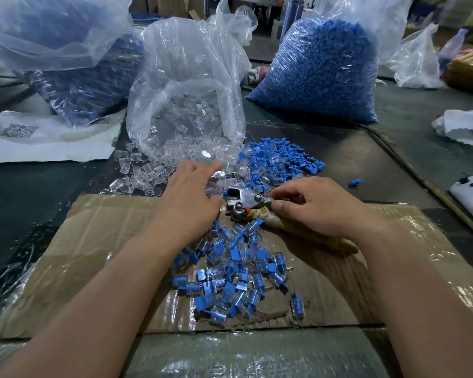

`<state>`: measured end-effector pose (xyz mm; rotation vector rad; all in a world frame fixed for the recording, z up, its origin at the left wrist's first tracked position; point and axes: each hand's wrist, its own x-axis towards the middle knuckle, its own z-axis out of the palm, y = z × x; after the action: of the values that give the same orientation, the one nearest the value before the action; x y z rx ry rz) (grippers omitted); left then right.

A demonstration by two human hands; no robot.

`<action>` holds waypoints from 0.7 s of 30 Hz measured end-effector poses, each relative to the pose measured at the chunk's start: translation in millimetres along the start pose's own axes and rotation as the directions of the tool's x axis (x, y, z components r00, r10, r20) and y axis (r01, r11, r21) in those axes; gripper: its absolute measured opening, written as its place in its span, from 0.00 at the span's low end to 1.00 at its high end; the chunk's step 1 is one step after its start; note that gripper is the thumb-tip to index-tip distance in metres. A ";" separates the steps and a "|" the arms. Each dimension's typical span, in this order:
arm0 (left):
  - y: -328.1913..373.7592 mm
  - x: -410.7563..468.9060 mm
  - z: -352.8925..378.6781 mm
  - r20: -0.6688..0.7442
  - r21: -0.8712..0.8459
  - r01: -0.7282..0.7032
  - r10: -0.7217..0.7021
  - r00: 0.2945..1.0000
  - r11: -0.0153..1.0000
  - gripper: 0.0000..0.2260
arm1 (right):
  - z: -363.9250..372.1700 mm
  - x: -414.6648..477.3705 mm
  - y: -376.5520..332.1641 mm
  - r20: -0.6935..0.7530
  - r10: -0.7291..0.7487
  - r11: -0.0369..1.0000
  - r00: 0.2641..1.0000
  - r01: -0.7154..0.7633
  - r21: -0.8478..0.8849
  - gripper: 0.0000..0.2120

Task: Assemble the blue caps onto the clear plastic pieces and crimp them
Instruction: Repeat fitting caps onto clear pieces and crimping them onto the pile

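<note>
hovering over clear pieces [145,175], left hand [189,195] grip apart; right hand [320,205] grip pinches crimper [243,197].

3 big bags [320,69], 1 crimper [243,200], 2 hands [187,199], 1 cardboard sheet [107,241]; assembled pieces [230,268] maybe 50, pile tangled.

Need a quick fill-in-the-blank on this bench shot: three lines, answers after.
1. The assembled pieces lie on a taped sheet of ____.
2. The middle bag holds ____ plastic pieces.
3. The crimping tool has a ____ wrapped handle.
Missing words: cardboard; clear; yellow.
</note>
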<state>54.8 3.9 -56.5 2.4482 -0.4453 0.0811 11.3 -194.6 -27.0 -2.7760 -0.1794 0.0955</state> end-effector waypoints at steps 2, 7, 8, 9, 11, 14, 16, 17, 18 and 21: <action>-0.2 0.9 1.6 0.039 0.079 -0.014 0.011 0.999 0.997 0.21 | -0.3 0.6 0.7 -0.075 0.014 1.000 0.997 -0.012 0.026 0.11; -1.3 0.7 1.4 -0.021 0.079 -0.003 0.004 1.000 0.997 0.06 | 2.6 6.1 0.8 -0.331 0.081 0.992 0.940 -0.044 0.119 0.06; -1.0 0.9 0.9 -0.035 0.078 -0.002 0.005 0.999 0.997 0.04 | 4.7 7.5 -1.4 -0.353 0.068 0.992 0.933 -0.025 0.123 0.06; -0.6 1.0 0.2 -0.047 0.080 0.001 0.003 0.999 0.997 0.02 | 7.4 9.3 -3.8 -0.359 0.048 0.993 0.932 -0.006 0.117 0.07; 0.4 1.2 -0.8 -0.061 0.086 0.012 -0.007 0.998 0.996 0.01 | 13.5 14.3 -7.4 -0.328 0.014 0.995 0.945 0.018 0.095 0.11; 1.3 0.5 -2.4 -0.077 0.070 0.031 -0.025 0.997 0.997 0.03 | 20.0 22.7 -7.5 -0.223 0.007 0.998 0.975 0.007 0.062 0.13; 2.1 0.1 -3.7 -0.081 0.038 0.058 -0.055 0.995 0.998 0.05 | 21.1 25.6 -5.1 -0.207 0.021 0.999 0.978 -0.013 0.040 0.11; 2.0 0.1 -4.0 -0.077 0.036 0.074 -0.071 0.994 0.997 0.07 | 20.9 26.6 -3.6 -0.217 0.039 0.999 0.975 -0.030 0.041 0.10; 1.9 0.0 -4.3 -0.076 0.044 0.086 -0.083 0.994 0.995 0.09 | 21.2 27.4 -2.5 -0.225 0.057 0.998 0.973 -0.048 0.046 0.10; 0.9 -0.6 -6.1 -0.088 0.062 0.109 -0.103 0.991 0.992 0.07 | 22.5 29.3 -2.7 -0.209 0.084 0.996 0.974 -0.075 0.051 0.12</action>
<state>54.2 7.1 -51.2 2.5185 -0.2786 0.1565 38.1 -180.3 -48.3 -2.7261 -0.0117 -0.1739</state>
